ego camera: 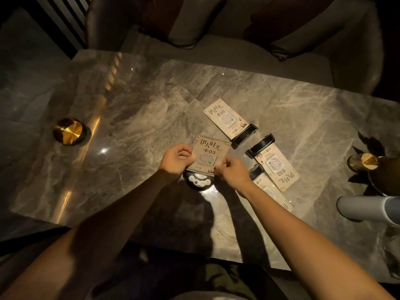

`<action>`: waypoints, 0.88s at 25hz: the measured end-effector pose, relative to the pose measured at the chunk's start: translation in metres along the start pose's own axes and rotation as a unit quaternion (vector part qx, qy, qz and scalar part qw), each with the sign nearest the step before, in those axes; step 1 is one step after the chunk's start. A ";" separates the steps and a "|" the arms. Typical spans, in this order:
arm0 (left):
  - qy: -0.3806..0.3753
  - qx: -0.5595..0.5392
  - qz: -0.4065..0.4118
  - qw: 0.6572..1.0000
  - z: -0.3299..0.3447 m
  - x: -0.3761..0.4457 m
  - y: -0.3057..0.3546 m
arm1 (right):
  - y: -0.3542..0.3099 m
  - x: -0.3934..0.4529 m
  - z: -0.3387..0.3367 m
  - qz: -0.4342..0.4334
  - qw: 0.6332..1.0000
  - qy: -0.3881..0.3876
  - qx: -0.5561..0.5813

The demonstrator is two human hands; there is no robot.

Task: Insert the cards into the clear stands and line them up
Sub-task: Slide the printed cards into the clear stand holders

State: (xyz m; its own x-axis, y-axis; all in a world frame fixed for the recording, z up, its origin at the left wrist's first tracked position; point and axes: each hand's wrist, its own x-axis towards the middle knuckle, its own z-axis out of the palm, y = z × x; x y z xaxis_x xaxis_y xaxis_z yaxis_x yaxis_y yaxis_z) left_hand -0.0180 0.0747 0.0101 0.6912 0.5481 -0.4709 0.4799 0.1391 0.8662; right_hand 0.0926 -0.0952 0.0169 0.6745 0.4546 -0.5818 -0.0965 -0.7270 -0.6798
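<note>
A grey marble surface [151, 100], glossy and veined, fills most of the frame, with a padded sofa [238, 50] and dark cushions across the top. Two bare forearms reach up from the lower edge and meet at the centre.

The left hand [176, 160] curls at the left edge of the card marked 03 [211, 151], its fingers pinching that edge. The right hand [232, 173] pinches the card's lower right corner, fingers pressed together. The card stands upright, facing the camera, its bottom edge at a black stand base [199, 180] that rests on the surface just below the hands. Whether the card is seated in the stand cannot be told.

Right of centre, three more cards lie flat in their stands: the card marked 10 [225, 118] above, the card marked 02 [277, 167] below it with its black foot close to the first one's, and a third card [272, 194] partly hidden under the right wrist.

At the right edge lies a pale grey cylinder [365, 210], and above it a dark pot with a dried plant [368, 163]. At centre left sits a round brass dish [70, 131], shiny.
</note>
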 end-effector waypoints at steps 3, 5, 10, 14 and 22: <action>0.031 -0.012 0.021 0.999 -0.015 0.007 0.000 | -0.017 0.009 0.008 -0.041 0.999 0.002 -0.023; 0.050 0.004 0.049 0.998 -0.022 0.011 -0.003 | -0.025 0.014 0.012 -0.060 0.997 0.011 -0.041; 0.072 -0.009 0.071 0.995 -0.030 0.015 -0.024 | -0.033 0.019 0.019 -0.075 0.995 0.032 -0.049; 0.069 -0.012 0.082 0.994 -0.027 0.018 -0.031 | -0.029 0.017 0.017 -0.068 0.997 0.018 -0.026; -0.031 0.215 -0.109 0.970 0.003 -0.001 -0.035 | -0.010 -0.004 -0.004 -0.029 0.998 0.022 0.045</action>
State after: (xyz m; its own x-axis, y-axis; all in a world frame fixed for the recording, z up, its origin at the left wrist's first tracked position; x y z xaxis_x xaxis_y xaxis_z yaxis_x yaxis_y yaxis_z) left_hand -0.0339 0.0664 -0.0204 0.5728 0.4922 -0.6554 0.7898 -0.1173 0.6021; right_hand 0.0941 -0.0920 0.0275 0.7126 0.4703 -0.5206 -0.1203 -0.6492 -0.7511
